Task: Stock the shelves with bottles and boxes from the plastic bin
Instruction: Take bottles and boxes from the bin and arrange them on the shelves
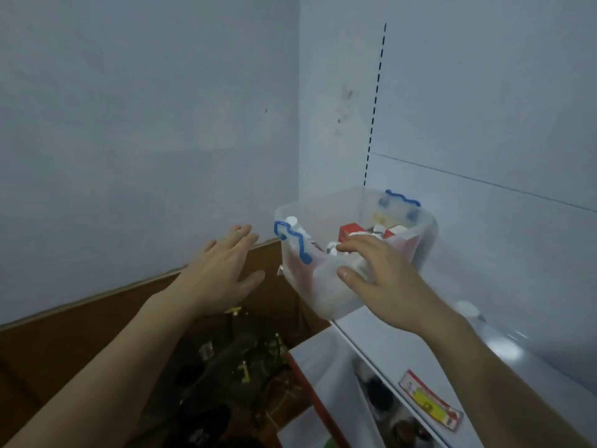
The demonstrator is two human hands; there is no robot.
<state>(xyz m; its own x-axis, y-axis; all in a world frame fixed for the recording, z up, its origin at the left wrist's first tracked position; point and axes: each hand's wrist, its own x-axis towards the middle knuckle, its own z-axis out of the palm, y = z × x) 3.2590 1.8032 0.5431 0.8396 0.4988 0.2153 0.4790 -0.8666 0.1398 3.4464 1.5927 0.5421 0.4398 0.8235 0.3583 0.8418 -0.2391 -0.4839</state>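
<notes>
A translucent plastic bin [423, 234] with blue handles stands on the left end of the white top shelf [397, 347], its near corner jutting past the shelf end. Inside it lie a red box [350, 230], other boxes and white bottles [291, 220]. My right hand [384, 279] holds the bin's near wall, fingers hooked over the rim and thumb against the outside. My left hand [223, 270] hovers flat with straight fingers just left of the bin, holding nothing.
A red and yellow price label [429, 400] sits on the shelf's front edge. A lower shelf [381, 392] holds dark items. A small white object [467, 307] lies on the top shelf. Below left, a brown cardboard box [64, 344] holds dark clutter. Blue-grey walls stand behind.
</notes>
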